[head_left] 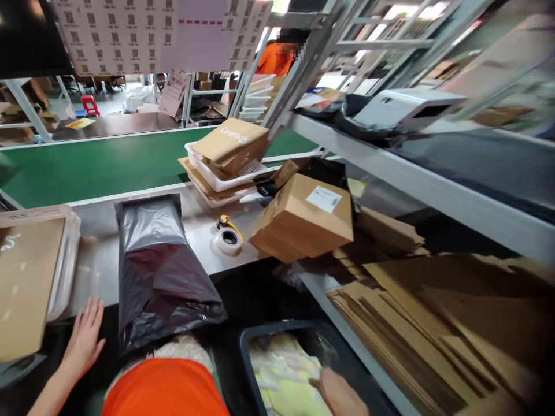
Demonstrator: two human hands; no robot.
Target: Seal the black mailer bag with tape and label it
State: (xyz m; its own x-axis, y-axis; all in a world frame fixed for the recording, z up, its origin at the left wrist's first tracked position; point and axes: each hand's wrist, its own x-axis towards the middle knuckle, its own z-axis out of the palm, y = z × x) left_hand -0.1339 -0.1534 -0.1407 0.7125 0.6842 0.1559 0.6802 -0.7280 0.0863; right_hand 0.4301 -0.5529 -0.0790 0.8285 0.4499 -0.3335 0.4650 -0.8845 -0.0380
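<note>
My left hand (85,334) rests at the front edge of the metal bench (97,254), fingers stretched out, holding nothing. Close to its right lies a filled dark grey plastic mailing bag (162,277), overhanging the bench edge. Down at the lower right, my right hand (340,394) is smeared by motion. It reaches over a dark bin (245,341) heaped with yellow and white paper slips (281,372). Its fingers are at the slips, but whether they grip any cannot be made out.
A tape roll (228,240) sits mid-bench beside a taped cardboard box (303,219). White baskets (217,179) with brown packages stand behind; another tray stack (65,266) is at left. Flattened cardboard (411,323) fills the lower right under a metal shelf (416,173). A green conveyor (108,167) runs behind.
</note>
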